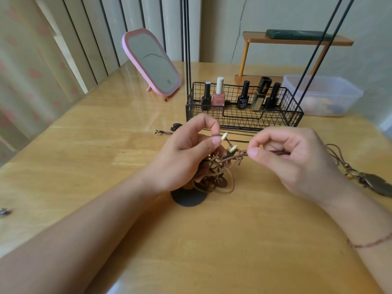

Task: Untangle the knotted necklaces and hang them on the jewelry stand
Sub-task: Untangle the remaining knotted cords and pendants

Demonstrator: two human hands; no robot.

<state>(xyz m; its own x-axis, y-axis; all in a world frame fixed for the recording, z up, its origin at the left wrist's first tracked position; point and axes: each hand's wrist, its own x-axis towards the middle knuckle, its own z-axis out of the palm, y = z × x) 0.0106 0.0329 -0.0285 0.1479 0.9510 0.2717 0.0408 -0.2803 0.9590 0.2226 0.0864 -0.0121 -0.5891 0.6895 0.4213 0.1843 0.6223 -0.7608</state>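
Over the middle of the desk [89, 141], both hands work at a knotted bundle of brown cord necklaces [214, 172]; the left hand [186, 158] pinches a cord beside a pale oblong bead [224, 136] between thumb and forefinger, while the right hand [297, 160] pinches another strand and draws it out to the side, so each grip is closed on cord. The bundle hangs between the hands and partly rests on a dark round disc [188, 198] on the desk, whose purpose I cannot tell. The step in hand looks like the untangling itself, early on, since the mass below the fingers is still thick with loops; nothing appears hung yet. Behind stands a black wire basket [244, 122] with nail polish bottles [218, 94], tall thin rods rising from it, probably the jewelry stand; a feather-pendant necklace [373, 183] lies at the right edge, separate from the bundle. Next, the move seems to call for slack rather than pull; easing one loop wider, then threading the beaded end back through it.
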